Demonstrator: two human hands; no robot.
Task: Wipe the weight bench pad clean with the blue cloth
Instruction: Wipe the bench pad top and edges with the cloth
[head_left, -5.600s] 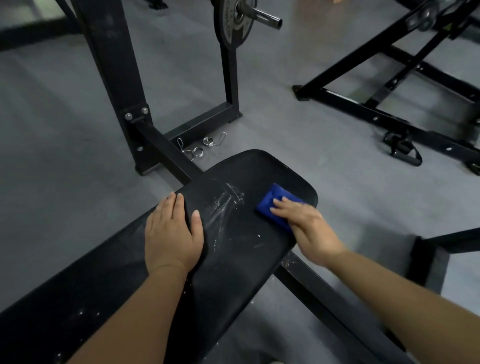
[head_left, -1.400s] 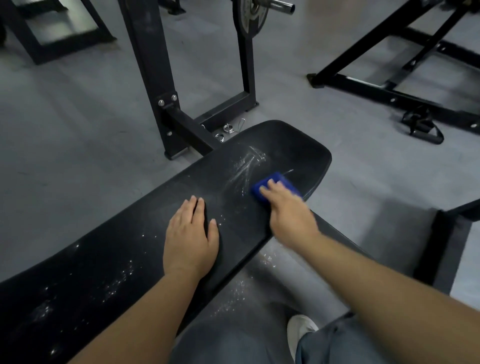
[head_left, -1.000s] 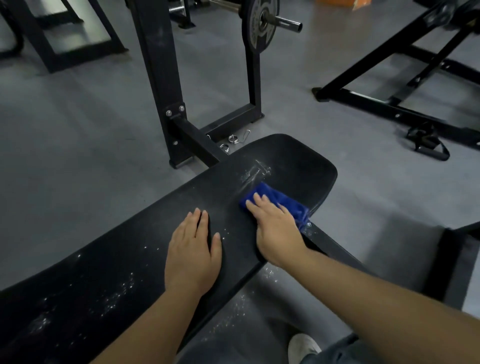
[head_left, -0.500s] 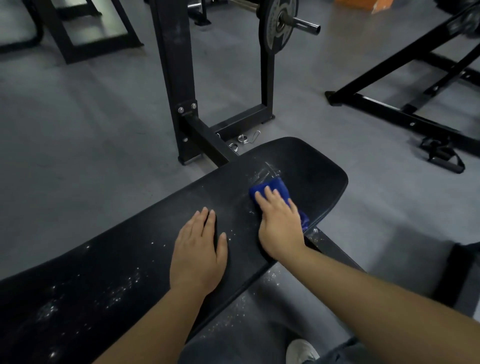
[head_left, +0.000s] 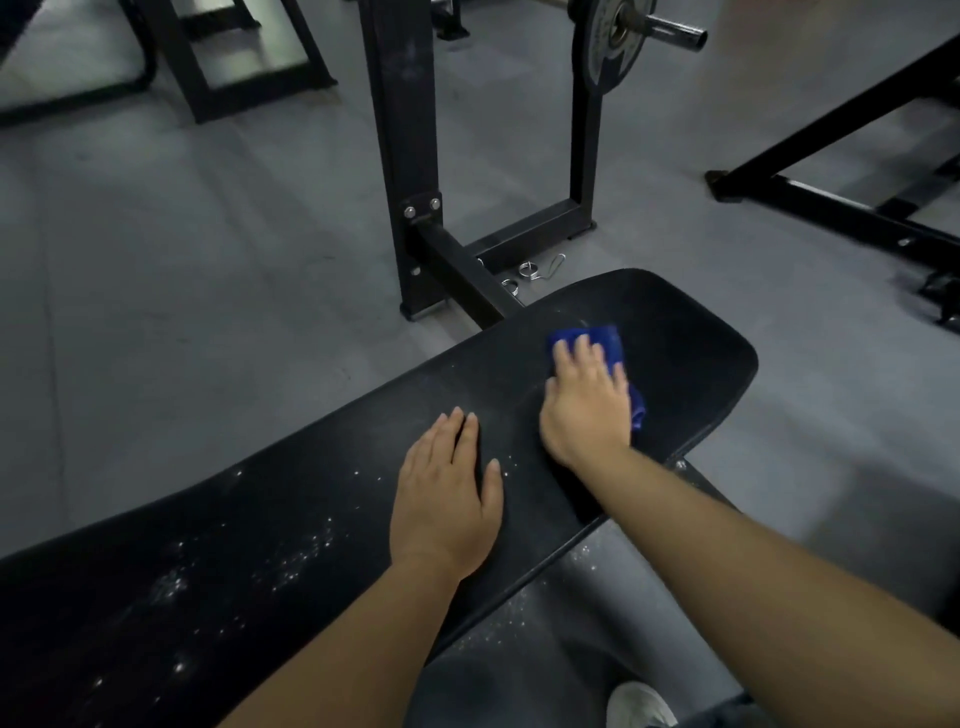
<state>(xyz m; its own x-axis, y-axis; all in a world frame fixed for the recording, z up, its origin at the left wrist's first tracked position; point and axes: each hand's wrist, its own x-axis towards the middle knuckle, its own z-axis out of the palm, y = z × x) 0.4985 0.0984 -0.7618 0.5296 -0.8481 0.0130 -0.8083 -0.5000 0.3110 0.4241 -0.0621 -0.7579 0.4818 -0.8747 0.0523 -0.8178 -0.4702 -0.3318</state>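
Surface: bench pad (head_left: 685, 364), white specks lower left.
My hands: right hand (head_left: 587, 410) presses blue cloth (head_left: 610, 340), fingers straight; left hand (head_left: 447, 504) flat, fingers together.
Room: grey floor (head_left: 182, 249), rack (head_left: 408, 130) upper centre.

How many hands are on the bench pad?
2. The left hand lies flat on the bare pad; the right hand presses the blue cloth nearer the pad's rounded end.

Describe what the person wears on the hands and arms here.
The left hand and right hand are bare: no gloves, no visible rings, no watch or band at the wrists. No sleeve shows along either arm up to the frame edge.
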